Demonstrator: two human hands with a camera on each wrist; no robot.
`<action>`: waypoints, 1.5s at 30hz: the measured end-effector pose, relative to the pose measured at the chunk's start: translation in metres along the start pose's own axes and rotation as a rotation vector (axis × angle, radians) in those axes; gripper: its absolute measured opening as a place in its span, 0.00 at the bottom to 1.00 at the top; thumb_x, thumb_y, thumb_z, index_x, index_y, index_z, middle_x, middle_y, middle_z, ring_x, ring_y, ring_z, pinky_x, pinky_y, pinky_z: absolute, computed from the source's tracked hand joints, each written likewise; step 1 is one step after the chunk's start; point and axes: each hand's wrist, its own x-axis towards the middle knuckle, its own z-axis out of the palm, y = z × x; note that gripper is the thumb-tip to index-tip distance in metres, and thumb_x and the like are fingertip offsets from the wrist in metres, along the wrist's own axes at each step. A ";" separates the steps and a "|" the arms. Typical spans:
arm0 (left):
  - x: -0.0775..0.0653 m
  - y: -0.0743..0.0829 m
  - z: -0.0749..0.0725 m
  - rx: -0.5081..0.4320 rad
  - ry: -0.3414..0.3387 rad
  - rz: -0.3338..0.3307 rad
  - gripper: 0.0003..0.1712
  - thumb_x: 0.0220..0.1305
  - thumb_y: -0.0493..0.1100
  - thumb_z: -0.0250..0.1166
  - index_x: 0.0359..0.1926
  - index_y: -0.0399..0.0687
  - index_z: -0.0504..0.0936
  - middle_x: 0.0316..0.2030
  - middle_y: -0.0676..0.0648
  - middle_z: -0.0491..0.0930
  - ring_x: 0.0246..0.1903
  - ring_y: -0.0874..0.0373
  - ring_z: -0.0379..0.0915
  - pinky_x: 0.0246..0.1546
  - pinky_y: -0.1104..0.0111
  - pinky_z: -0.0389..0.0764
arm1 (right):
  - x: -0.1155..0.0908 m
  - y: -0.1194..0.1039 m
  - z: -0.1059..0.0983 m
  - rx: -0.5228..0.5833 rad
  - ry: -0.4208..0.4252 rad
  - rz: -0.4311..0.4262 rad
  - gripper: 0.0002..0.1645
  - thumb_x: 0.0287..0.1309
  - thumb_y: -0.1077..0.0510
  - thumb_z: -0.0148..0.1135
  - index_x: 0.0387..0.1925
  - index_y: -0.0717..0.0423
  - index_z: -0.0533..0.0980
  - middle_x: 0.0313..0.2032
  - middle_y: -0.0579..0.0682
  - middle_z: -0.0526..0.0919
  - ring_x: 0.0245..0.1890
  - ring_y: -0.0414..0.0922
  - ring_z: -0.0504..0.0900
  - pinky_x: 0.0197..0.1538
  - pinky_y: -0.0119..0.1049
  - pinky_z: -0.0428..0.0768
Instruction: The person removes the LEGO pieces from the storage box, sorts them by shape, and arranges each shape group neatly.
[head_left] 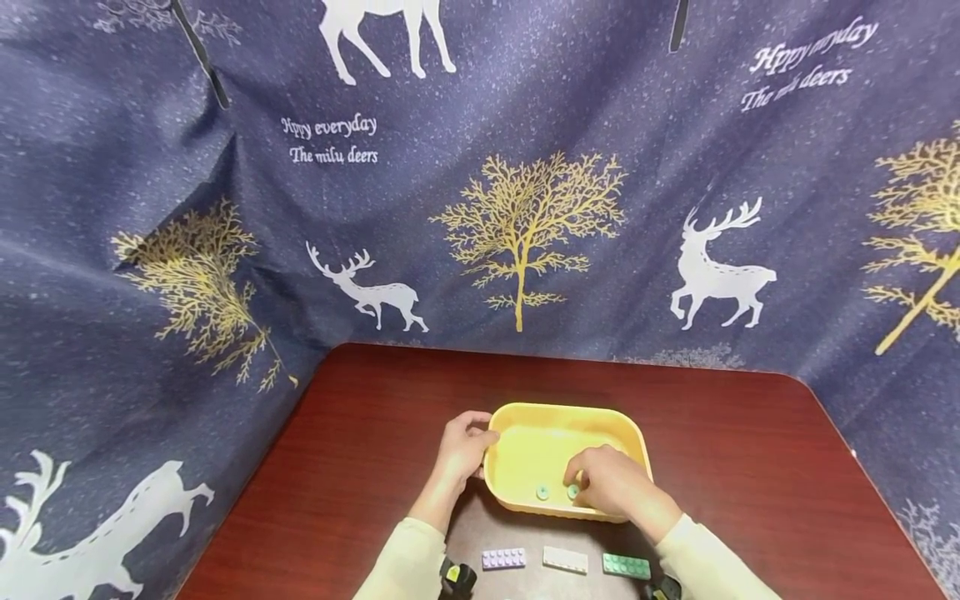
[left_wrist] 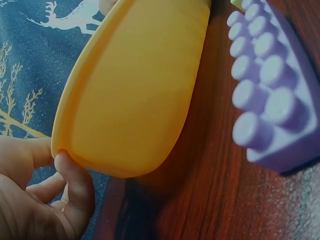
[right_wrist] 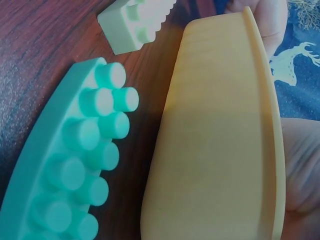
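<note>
A yellow plastic basin (head_left: 566, 417) stands on the table. My left hand (head_left: 461, 447) grips its left rim; the left wrist view shows the thumb and fingers (left_wrist: 75, 182) pinching the edge. My right hand (head_left: 611, 481) reaches over the near right side into the basin, its fingertips around a small green ring-shaped piece (head_left: 573, 492). A second such green piece (head_left: 542, 493) lies inside the basin, left of that hand. In the right wrist view the basin wall (right_wrist: 215, 125) hides the right fingertips.
In front of the basin lie a purple studded block (head_left: 503, 558), a white one (head_left: 566, 560) and a green one (head_left: 626, 566) in a row. The reddish-brown table (head_left: 375, 433) reaches a dark blue cloth (head_left: 465, 192) with deer and trees.
</note>
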 end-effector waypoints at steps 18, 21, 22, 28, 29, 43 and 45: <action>-0.004 0.003 0.003 0.025 -0.015 -0.009 0.24 0.60 0.34 0.63 0.59 0.34 0.79 0.42 0.33 0.84 0.22 0.53 0.81 0.12 0.71 0.81 | -0.003 -0.002 -0.002 -0.037 0.121 0.018 0.08 0.44 0.58 0.75 0.24 0.40 0.82 0.21 0.31 0.81 0.25 0.34 0.78 0.27 0.31 0.76; -0.004 0.003 0.003 0.020 -0.022 -0.016 0.24 0.61 0.33 0.64 0.60 0.34 0.79 0.41 0.33 0.83 0.22 0.53 0.80 0.12 0.72 0.80 | -0.003 -0.004 -0.004 -0.047 0.157 0.041 0.08 0.47 0.55 0.73 0.25 0.39 0.81 0.20 0.29 0.79 0.24 0.33 0.76 0.25 0.31 0.74; -0.004 0.003 0.003 0.017 -0.024 -0.020 0.24 0.61 0.33 0.64 0.60 0.35 0.78 0.41 0.33 0.83 0.21 0.54 0.80 0.12 0.72 0.80 | -0.003 -0.005 -0.005 -0.047 0.166 0.052 0.07 0.46 0.55 0.73 0.25 0.39 0.81 0.20 0.29 0.78 0.23 0.32 0.76 0.25 0.31 0.73; -0.005 0.004 0.003 0.013 -0.030 -0.029 0.24 0.62 0.32 0.65 0.60 0.36 0.78 0.39 0.33 0.83 0.20 0.55 0.79 0.12 0.73 0.80 | -0.008 -0.008 -0.006 -0.009 0.207 0.099 0.07 0.48 0.54 0.73 0.30 0.39 0.82 0.21 0.29 0.79 0.24 0.31 0.76 0.27 0.30 0.74; -0.005 0.004 0.003 0.014 -0.031 -0.028 0.24 0.62 0.32 0.65 0.60 0.36 0.78 0.39 0.33 0.83 0.20 0.55 0.79 0.12 0.73 0.80 | -0.009 -0.009 -0.006 0.002 0.215 0.102 0.07 0.48 0.54 0.73 0.31 0.39 0.83 0.21 0.29 0.79 0.25 0.31 0.77 0.27 0.30 0.75; -0.006 0.007 0.001 0.013 -0.063 -0.028 0.24 0.66 0.32 0.63 0.62 0.34 0.76 0.42 0.31 0.83 0.21 0.54 0.80 0.13 0.71 0.82 | -0.038 -0.023 -0.015 0.068 0.298 0.087 0.11 0.50 0.53 0.76 0.37 0.39 0.84 0.25 0.27 0.81 0.21 0.26 0.71 0.28 0.27 0.74; -0.006 0.007 0.001 0.016 -0.063 -0.031 0.24 0.67 0.32 0.63 0.63 0.33 0.75 0.42 0.31 0.84 0.21 0.54 0.80 0.13 0.71 0.82 | -0.042 -0.026 -0.016 0.070 0.306 0.083 0.11 0.51 0.53 0.76 0.37 0.38 0.84 0.25 0.26 0.81 0.21 0.26 0.71 0.29 0.27 0.75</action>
